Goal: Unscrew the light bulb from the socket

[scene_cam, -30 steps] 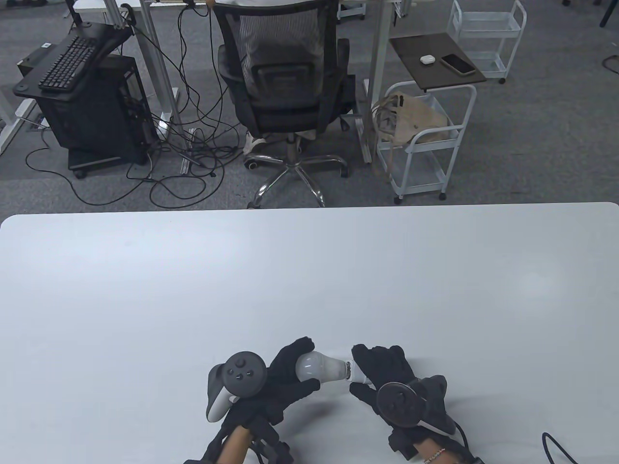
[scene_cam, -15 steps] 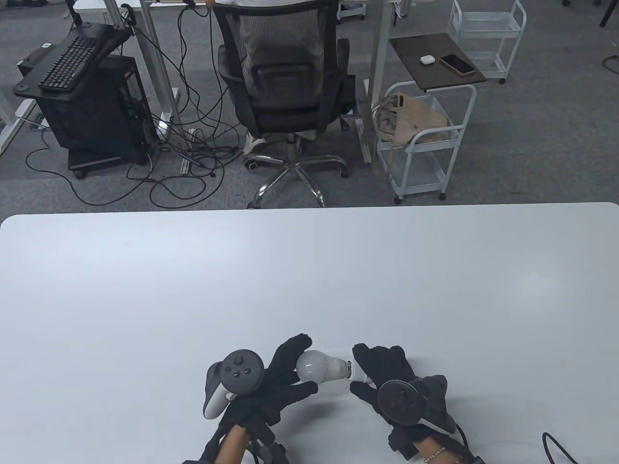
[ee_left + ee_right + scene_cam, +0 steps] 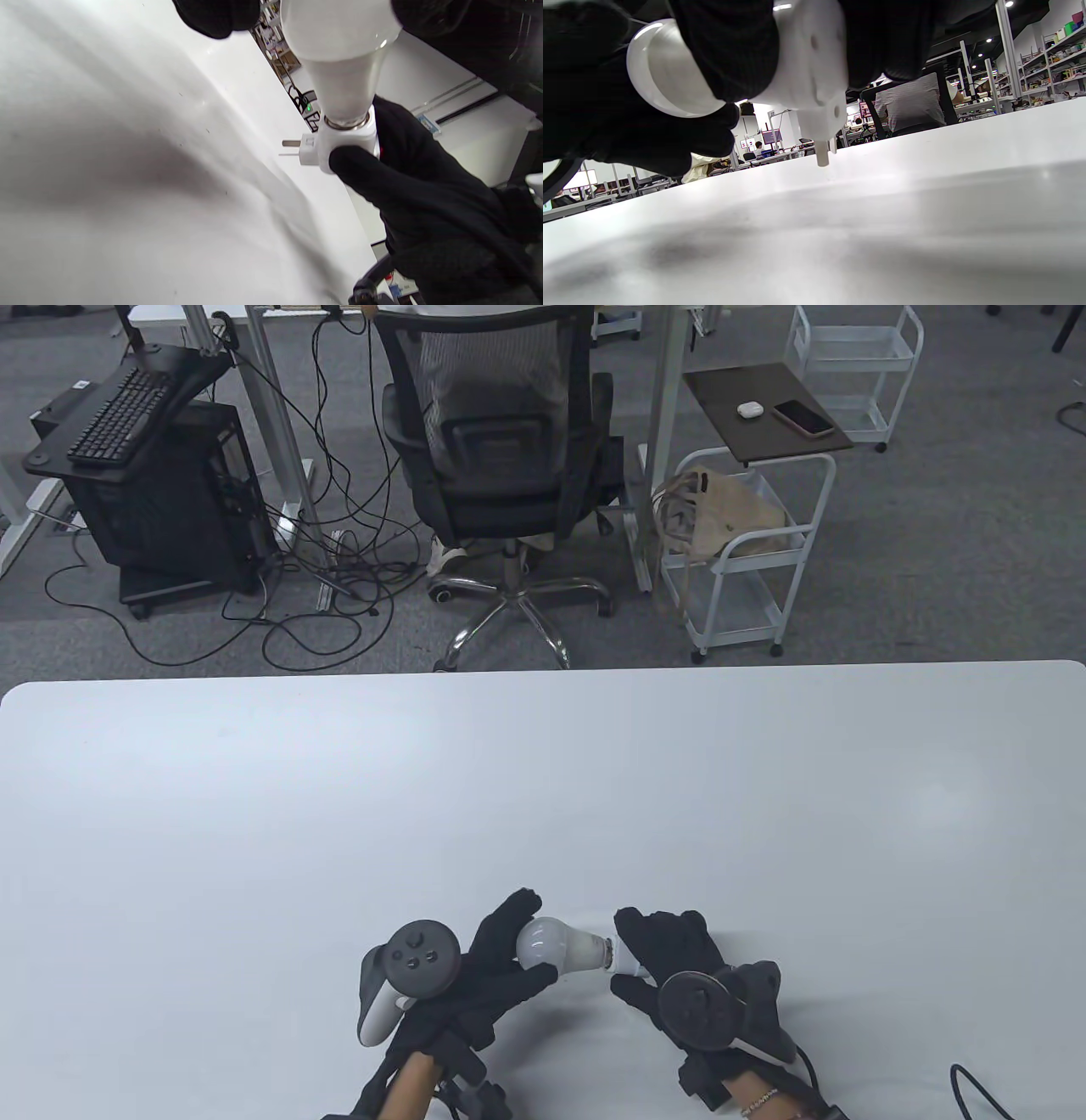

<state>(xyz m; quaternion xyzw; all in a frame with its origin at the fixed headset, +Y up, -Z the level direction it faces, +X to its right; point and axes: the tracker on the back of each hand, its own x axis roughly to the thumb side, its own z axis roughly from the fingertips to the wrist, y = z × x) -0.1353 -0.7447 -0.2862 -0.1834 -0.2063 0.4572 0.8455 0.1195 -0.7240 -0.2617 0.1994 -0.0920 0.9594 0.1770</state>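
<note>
A white light bulb (image 3: 553,945) lies sideways just above the table near its front edge, its metal base in a white plug-in socket (image 3: 622,959). My left hand (image 3: 501,954) grips the bulb's round end between fingers and thumb. My right hand (image 3: 640,959) grips the socket. In the left wrist view the bulb (image 3: 343,55) sits in the socket (image 3: 345,140), whose plug prongs stick out sideways, with a right-hand finger (image 3: 365,173) across it. In the right wrist view the socket (image 3: 810,72) and bulb (image 3: 666,80) are held above the table.
The white table (image 3: 543,797) stretches away from the hands. A black cable (image 3: 976,1090) lies at the front right. Beyond the far edge stand an office chair (image 3: 501,449), a white cart (image 3: 747,543) and a computer stand (image 3: 144,475).
My left hand has turned on the bulb: the fingers shifted up and left a little and the thumb closed under it. The right hand and socket barely moved.
</note>
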